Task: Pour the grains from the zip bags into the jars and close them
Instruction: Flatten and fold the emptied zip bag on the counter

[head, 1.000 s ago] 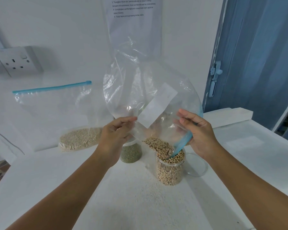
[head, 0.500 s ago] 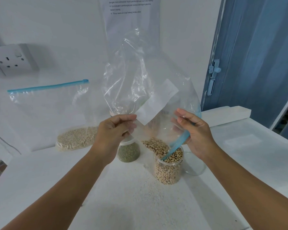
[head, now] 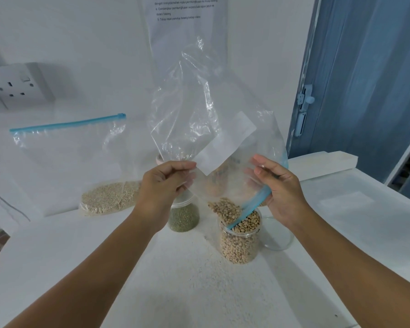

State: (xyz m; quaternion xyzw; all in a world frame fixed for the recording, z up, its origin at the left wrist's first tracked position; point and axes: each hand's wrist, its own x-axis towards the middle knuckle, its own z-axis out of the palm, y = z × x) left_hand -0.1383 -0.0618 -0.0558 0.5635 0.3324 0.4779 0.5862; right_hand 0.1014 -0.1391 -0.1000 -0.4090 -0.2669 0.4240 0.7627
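Note:
I hold a clear zip bag [head: 199, 119] upside down over an open jar [head: 240, 242] of tan beans. My left hand [head: 166, 183] pinches the bag's left side. My right hand [head: 277, 188] grips its blue zip edge, which dips into the jar's mouth. A small heap of beans [head: 225, 208] lies in the bag's lower corner just above the jar. Behind my left hand stands a jar of green grains [head: 184, 217] with its lid on. A second zip bag [head: 100, 176] with pale grains leans against the wall at the left.
A clear round lid [head: 279, 235] lies on the white table [head: 175, 280] right of the bean jar. A wall socket [head: 17, 87] is at upper left, a printed sheet [head: 185, 10] on the wall, a blue door [head: 365, 91] and a white block [head: 322, 162] at right.
Both hands have lifted the bag a little and its upper part stands taller. More beans have dropped into the jar, and fewer remain in the bag's corner.

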